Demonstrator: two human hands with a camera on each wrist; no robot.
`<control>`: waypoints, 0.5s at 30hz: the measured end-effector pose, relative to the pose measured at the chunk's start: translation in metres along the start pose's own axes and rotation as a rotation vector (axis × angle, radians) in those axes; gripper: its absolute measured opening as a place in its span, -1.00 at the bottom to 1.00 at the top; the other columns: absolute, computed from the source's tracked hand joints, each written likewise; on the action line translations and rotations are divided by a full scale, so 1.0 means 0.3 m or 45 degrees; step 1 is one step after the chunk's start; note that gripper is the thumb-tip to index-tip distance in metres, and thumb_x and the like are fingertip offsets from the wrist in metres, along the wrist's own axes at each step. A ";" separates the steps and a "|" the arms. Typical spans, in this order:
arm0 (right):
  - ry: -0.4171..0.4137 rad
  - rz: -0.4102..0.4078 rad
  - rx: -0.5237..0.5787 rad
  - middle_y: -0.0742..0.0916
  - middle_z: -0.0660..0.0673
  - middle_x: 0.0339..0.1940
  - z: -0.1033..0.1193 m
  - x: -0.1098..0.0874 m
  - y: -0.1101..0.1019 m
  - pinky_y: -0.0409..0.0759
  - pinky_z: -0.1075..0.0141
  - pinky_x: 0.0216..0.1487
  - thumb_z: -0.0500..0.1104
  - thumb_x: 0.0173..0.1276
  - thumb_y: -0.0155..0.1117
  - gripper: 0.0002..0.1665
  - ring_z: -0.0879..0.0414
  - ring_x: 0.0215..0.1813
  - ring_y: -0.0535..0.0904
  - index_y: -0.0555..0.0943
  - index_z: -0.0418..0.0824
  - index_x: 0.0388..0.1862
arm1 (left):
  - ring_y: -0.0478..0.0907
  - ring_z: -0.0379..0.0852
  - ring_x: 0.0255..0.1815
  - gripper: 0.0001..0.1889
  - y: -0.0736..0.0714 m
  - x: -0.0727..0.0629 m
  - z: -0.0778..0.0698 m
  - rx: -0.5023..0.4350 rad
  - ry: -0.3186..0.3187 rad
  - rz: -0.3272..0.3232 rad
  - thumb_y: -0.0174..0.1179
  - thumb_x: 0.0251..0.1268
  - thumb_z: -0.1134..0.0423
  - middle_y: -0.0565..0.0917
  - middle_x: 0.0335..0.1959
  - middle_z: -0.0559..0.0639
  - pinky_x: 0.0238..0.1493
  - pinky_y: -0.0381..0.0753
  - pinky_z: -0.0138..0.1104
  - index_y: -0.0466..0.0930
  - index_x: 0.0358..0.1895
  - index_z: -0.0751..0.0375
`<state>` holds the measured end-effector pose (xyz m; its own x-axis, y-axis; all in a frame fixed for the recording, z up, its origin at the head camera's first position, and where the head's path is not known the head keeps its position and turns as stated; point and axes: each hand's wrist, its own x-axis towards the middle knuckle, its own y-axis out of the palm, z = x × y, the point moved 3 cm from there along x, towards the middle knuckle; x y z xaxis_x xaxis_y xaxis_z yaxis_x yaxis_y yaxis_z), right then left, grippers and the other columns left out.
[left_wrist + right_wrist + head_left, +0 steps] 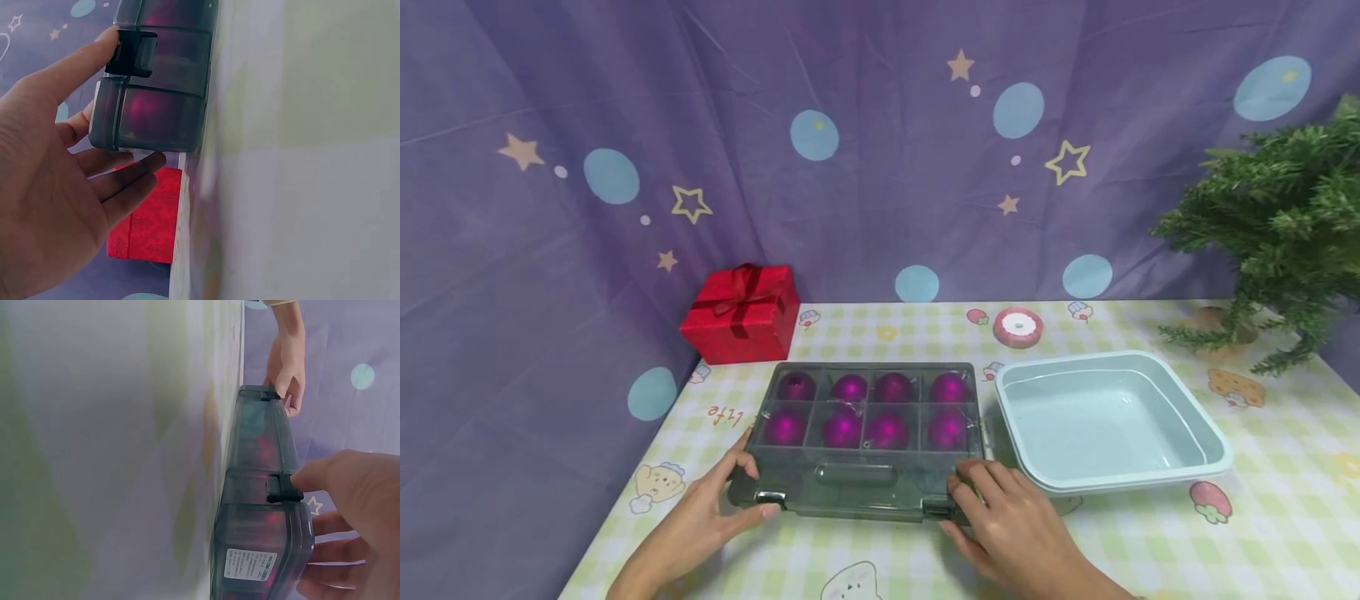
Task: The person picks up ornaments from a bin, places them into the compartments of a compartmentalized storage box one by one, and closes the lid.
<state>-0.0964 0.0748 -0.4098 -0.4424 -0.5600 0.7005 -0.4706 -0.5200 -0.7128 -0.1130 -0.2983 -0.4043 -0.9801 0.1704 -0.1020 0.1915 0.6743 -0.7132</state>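
A smoky see-through storage case (850, 502) with a closed lid lies flat on the table. Shiny purple balls (842, 429) sit in its divided compartments, several in two rows. At the front left corner, my left hand (703, 510) grips the case, thumb at the left latch (132, 54) and fingers along the side. Opposite it, my right hand (1011, 517) holds the front right corner, fingers bent over the lid's edge. Its thumb presses on the black right latch (284, 487). A white label (250, 564) shows on the case's wall in the right wrist view.
Right of the case stands a pale blue basin (1150, 483), close to it. Behind are a red gift box (741, 321) with a bow and a pink ribbon spool (1018, 328). A small artificial fir tree (1292, 225) stands at the right. A checked cloth (760, 567) covers the table.
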 end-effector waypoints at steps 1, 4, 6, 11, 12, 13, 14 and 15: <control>-0.004 0.007 0.003 0.71 -0.13 -0.16 -0.001 -0.001 0.000 0.74 0.20 -0.33 0.22 0.73 -0.30 -0.21 -0.01 -0.19 0.66 0.76 -0.26 -0.21 | 0.58 0.21 0.04 -0.45 -0.002 0.000 -0.001 0.012 -0.003 -0.009 0.48 0.25 -0.13 0.10 0.62 0.37 0.00 0.59 0.02 0.33 0.01 0.02; -0.010 0.017 0.025 0.71 -0.12 -0.11 -0.003 -0.004 0.000 0.74 0.22 -0.30 0.21 0.73 -0.29 -0.23 0.00 -0.16 0.66 0.76 -0.27 -0.15 | 0.40 0.33 0.36 -0.46 -0.007 -0.001 -0.004 0.038 -0.007 -0.037 0.45 0.26 -0.16 0.23 0.56 0.37 0.11 0.56 0.16 0.35 0.04 0.00; -0.015 0.020 0.040 0.70 -0.12 -0.09 -0.004 -0.007 -0.001 0.74 0.22 -0.28 0.20 0.73 -0.27 -0.25 0.00 -0.15 0.66 0.75 -0.27 -0.12 | 0.41 0.34 0.36 -0.45 -0.009 -0.001 -0.005 0.038 -0.011 -0.045 0.46 0.26 -0.16 0.28 0.53 0.36 0.12 0.57 0.20 0.36 0.05 0.01; -0.020 0.031 0.072 0.70 -0.12 -0.05 -0.010 -0.009 -0.003 0.73 0.20 -0.26 0.19 0.72 -0.24 -0.28 0.00 -0.12 0.65 0.75 -0.27 -0.08 | 0.33 0.40 0.43 -0.43 -0.011 0.001 -0.004 0.026 -0.021 -0.039 0.46 0.25 -0.18 0.24 0.55 0.37 0.20 0.50 0.31 0.37 0.07 0.02; -0.019 0.035 0.082 0.70 -0.12 -0.04 -0.011 -0.009 -0.004 0.74 0.20 -0.25 0.19 0.72 -0.23 -0.29 0.00 -0.11 0.65 0.75 -0.27 -0.08 | 0.33 0.41 0.43 -0.43 -0.012 0.001 -0.004 0.026 -0.019 -0.036 0.45 0.26 -0.18 0.22 0.56 0.38 0.19 0.51 0.30 0.37 0.07 0.02; -0.019 0.039 0.097 0.70 -0.12 -0.03 -0.013 -0.008 -0.006 0.74 0.20 -0.24 0.19 0.72 -0.21 -0.29 0.00 -0.10 0.65 0.75 -0.27 -0.08 | 0.33 0.42 0.43 -0.44 -0.014 0.002 -0.004 0.027 -0.017 -0.036 0.44 0.27 -0.18 0.22 0.57 0.38 0.19 0.51 0.30 0.38 0.08 0.02; -0.016 0.044 0.112 0.70 -0.12 -0.02 -0.015 -0.008 -0.009 0.75 0.18 -0.22 0.19 0.72 -0.20 -0.31 0.00 -0.09 0.65 0.75 -0.26 -0.07 | 0.32 0.42 0.43 -0.46 -0.017 0.002 -0.004 0.031 -0.013 -0.036 0.43 0.28 -0.17 0.22 0.57 0.37 0.20 0.50 0.30 0.40 0.09 0.02; -0.014 0.047 0.132 0.70 -0.12 -0.01 -0.018 -0.008 -0.013 0.75 0.18 -0.19 0.19 0.71 -0.17 -0.32 0.00 -0.07 0.65 0.75 -0.26 -0.07 | 0.30 0.42 0.45 -0.47 -0.021 0.002 -0.006 0.038 -0.008 -0.036 0.41 0.31 -0.17 0.22 0.58 0.35 0.21 0.50 0.30 0.41 0.10 0.02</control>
<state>-0.0975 0.0816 -0.4085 -0.4490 -0.5867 0.6739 -0.3727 -0.5625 -0.7380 -0.1147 -0.3012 -0.3985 -0.9854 0.1471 -0.0858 0.1622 0.6570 -0.7363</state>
